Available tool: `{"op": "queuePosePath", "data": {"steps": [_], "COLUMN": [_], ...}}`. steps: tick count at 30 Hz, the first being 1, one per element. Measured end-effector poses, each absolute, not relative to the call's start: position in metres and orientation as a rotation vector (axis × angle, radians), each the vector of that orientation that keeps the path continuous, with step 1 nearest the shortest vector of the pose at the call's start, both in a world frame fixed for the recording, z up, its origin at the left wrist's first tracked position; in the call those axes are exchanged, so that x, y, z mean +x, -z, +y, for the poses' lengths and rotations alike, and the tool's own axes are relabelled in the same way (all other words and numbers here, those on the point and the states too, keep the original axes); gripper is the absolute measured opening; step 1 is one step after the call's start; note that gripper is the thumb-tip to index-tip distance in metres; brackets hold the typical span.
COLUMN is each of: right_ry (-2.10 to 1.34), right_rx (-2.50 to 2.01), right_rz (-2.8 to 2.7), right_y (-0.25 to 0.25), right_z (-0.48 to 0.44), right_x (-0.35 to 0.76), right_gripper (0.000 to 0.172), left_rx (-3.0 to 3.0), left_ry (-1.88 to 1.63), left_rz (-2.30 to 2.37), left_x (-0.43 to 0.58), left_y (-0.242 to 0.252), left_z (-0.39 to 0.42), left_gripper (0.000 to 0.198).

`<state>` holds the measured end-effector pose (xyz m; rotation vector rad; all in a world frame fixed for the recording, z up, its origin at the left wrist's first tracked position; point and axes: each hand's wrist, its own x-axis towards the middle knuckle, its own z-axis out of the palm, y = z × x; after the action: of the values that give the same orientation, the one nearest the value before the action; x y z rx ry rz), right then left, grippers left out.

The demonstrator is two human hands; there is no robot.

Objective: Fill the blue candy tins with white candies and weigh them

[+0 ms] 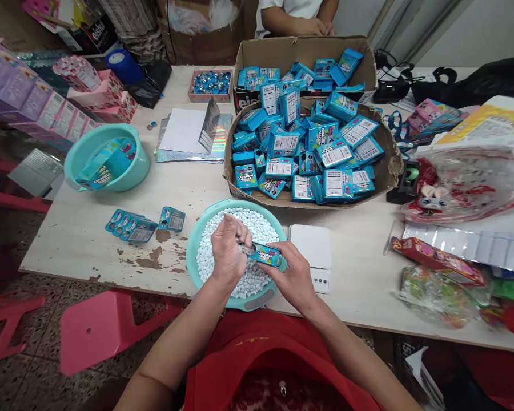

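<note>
In the head view, the blue pack [266, 254] is up between the two hands, over a bowl [192, 251] full of white bits [261, 226]. The right hand [294, 273] pinches the pack's right end with its thumb and fingers. The left hand [230, 254] is curled at the other end, thumb up; I can't tell if its fingers pinch anything. The step looks like working on that end of the pack. I think the next move calls for a firm right hand and small, careful left finger work. Left of the hands lie a row of packs [131, 226] and a lone pack [172, 218]. A white scale [310, 244] sits beside the right hand. Past both hands is a big box [392, 166] heaped with packs.
</note>
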<state>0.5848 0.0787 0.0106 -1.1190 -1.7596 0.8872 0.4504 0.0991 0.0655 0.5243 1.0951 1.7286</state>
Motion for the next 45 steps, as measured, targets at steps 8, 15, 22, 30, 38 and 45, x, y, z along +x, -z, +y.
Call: {"op": "queuePosePath", "data": {"steps": [8,15,22,30,38,45], "right_ry": [-0.932,-0.858,-0.781,-0.371,-0.848,-1.433], "right_rx": [-1.118,-1.394,-1.561,-1.520,-1.175,-1.114], "right_rz": [-1.697,-1.416,-1.308,-1.351,-1.120,-0.919], "right_y": [-0.013,0.013,0.095,0.075,0.013,0.004], "right_z": [0.081,0.082,0.109,0.097,0.106,0.098], "right_x": [0.589,0.661,0.689,0.688,0.636,0.600], "right_gripper": [0.026,0.029,0.037,0.054,0.060,0.041], "left_rx": [0.551,1.585,2.359,2.220,1.315,1.470], "left_ry": [-1.740,-0.924,-0.294,-0.307,-0.919,-0.797], "left_rz": [1.202,2.118,1.935,1.967,1.022,1.569], "left_x": [0.438,0.387,0.451,0.457,0.445,0.386], "left_y": [-0.055,-0.026,-0.006,-0.001,-0.021,0.012], "left_z": [0.107,0.116,0.268,0.320,0.168,0.096], "left_gripper": [0.053,0.016,0.055,0.054,0.052,0.049]}}
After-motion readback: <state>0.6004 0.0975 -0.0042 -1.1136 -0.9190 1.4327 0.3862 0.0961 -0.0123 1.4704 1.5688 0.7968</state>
